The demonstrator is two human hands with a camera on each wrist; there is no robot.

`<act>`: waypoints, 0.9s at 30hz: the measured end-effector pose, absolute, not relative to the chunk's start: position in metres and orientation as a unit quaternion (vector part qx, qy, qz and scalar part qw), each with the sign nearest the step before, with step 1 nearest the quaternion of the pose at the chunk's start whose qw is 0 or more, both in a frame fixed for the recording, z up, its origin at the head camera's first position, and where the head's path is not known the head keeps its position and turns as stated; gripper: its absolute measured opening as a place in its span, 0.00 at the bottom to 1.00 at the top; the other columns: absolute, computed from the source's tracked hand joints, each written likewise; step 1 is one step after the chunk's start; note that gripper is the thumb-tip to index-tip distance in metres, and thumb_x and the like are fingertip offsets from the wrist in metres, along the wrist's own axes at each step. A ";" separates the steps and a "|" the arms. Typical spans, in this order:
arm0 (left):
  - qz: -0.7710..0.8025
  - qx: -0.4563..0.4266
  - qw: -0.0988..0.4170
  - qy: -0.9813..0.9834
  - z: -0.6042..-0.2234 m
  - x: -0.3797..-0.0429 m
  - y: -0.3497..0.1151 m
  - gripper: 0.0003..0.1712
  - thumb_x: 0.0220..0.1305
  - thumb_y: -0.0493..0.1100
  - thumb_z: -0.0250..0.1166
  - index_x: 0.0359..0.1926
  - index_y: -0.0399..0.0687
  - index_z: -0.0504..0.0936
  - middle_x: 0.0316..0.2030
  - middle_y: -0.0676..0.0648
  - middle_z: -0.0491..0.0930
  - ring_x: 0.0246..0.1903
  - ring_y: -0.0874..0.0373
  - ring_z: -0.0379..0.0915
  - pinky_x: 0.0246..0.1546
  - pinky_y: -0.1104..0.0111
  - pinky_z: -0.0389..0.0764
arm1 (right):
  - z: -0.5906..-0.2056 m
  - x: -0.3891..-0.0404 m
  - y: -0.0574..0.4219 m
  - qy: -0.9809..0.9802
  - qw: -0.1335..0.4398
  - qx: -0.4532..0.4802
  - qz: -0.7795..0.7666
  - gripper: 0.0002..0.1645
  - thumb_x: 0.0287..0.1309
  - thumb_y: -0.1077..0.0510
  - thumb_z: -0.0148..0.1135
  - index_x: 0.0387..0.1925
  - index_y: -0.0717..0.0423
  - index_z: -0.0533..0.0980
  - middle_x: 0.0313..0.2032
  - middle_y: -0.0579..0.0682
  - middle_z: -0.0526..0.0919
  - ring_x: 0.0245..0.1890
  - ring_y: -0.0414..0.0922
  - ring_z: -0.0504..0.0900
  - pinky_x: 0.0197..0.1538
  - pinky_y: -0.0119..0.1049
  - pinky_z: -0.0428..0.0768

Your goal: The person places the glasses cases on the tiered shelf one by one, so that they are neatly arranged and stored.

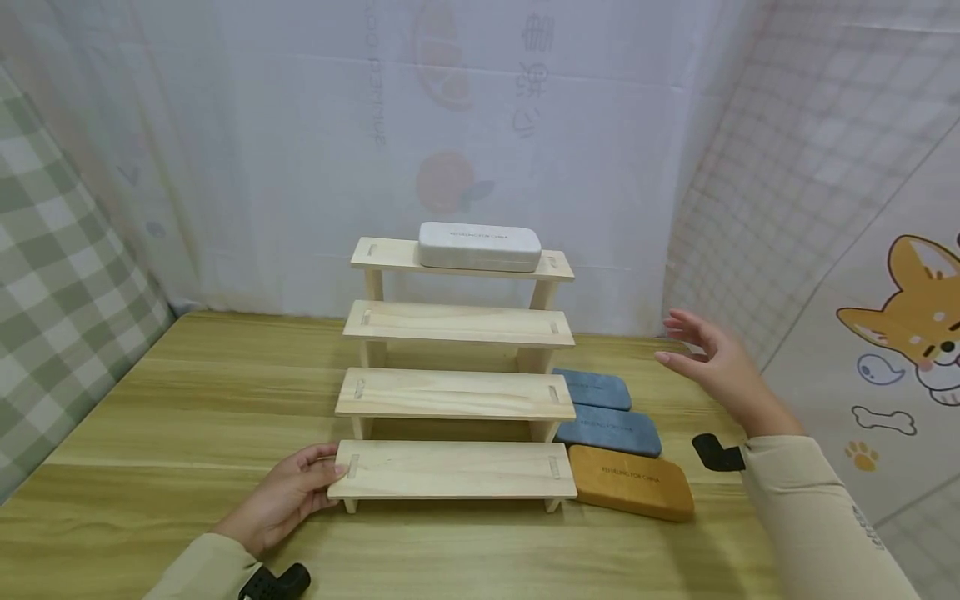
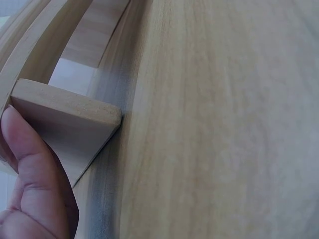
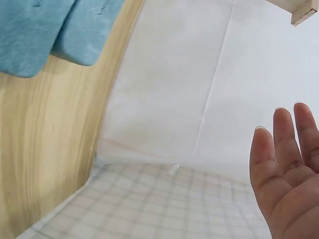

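Observation:
A pale wooden tiered display stand (image 1: 457, 471) with several steps stands on the table. At the left end of its lowest step, my left hand (image 1: 288, 496) grips the edge; the thumb (image 2: 30, 149) lies close to a leg of the stand (image 2: 65, 107) in the left wrist view. My right hand (image 1: 716, 362) is raised to the right of the stand, fingers apart and holding nothing. A white glasses case (image 1: 480, 247) lies on the top step. Beside the stand's right side lie two blue cases (image 1: 611, 429) and an orange-yellow case (image 1: 633, 483).
The wood-grain table (image 1: 187, 400) is backed by a white printed cloth (image 1: 300, 167). A green checked cloth (image 1: 67, 233) slopes down on the left. On the right hangs a grid-patterned sheet with a cartoon dog (image 1: 926, 308).

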State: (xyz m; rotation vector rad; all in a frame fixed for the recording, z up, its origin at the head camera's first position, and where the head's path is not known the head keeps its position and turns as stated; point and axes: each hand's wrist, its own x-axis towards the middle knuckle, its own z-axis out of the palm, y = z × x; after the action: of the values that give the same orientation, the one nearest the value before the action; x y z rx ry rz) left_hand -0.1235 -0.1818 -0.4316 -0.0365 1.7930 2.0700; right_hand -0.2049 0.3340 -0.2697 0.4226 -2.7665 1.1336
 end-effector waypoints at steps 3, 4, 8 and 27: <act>0.740 -0.014 0.199 0.643 -0.432 -0.124 -0.182 0.41 0.70 0.39 0.57 0.70 0.22 0.43 0.44 0.49 0.76 0.37 0.61 0.75 0.37 0.68 0.78 | -0.282 -0.197 0.343 -0.919 0.050 0.131 0.367 0.43 0.66 0.54 0.59 0.73 0.62 0.51 0.66 0.66 0.63 0.62 0.58 0.64 0.47 0.14 0.66; 0.739 -0.014 0.198 0.643 -0.432 -0.124 -0.182 0.41 0.70 0.39 0.57 0.70 0.22 0.43 0.44 0.49 0.76 0.37 0.61 0.75 0.37 0.68 0.78 | -0.286 -0.194 0.346 -0.921 0.045 0.128 0.365 0.43 0.66 0.53 0.59 0.73 0.62 0.51 0.66 0.66 0.63 0.61 0.57 0.64 0.47 0.15 0.66; 0.738 -0.014 0.197 0.645 -0.432 -0.123 -0.181 0.41 0.70 0.39 0.57 0.70 0.23 0.44 0.45 0.48 0.75 0.38 0.60 0.75 0.37 0.68 0.78 | -0.302 -0.183 0.357 -0.928 0.026 0.114 0.353 0.43 0.67 0.51 0.58 0.74 0.62 0.50 0.65 0.66 0.63 0.60 0.58 0.64 0.46 0.17 0.67; 0.740 -0.012 0.194 0.643 -0.433 -0.123 -0.181 0.40 0.70 0.39 0.57 0.70 0.23 0.44 0.45 0.49 0.76 0.38 0.61 0.75 0.37 0.69 0.78 | -0.359 -0.143 0.378 -0.941 -0.058 0.103 0.318 0.45 0.62 0.53 0.63 0.71 0.69 0.53 0.63 0.72 0.63 0.59 0.69 0.65 0.48 0.57 0.76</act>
State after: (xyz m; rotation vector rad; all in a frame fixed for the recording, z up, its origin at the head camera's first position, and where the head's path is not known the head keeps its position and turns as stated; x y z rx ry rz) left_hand -0.1226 -0.1810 -0.4327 -0.0346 1.8047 2.0768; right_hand -0.1430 0.3784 -0.3587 0.3354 -3.0694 1.0367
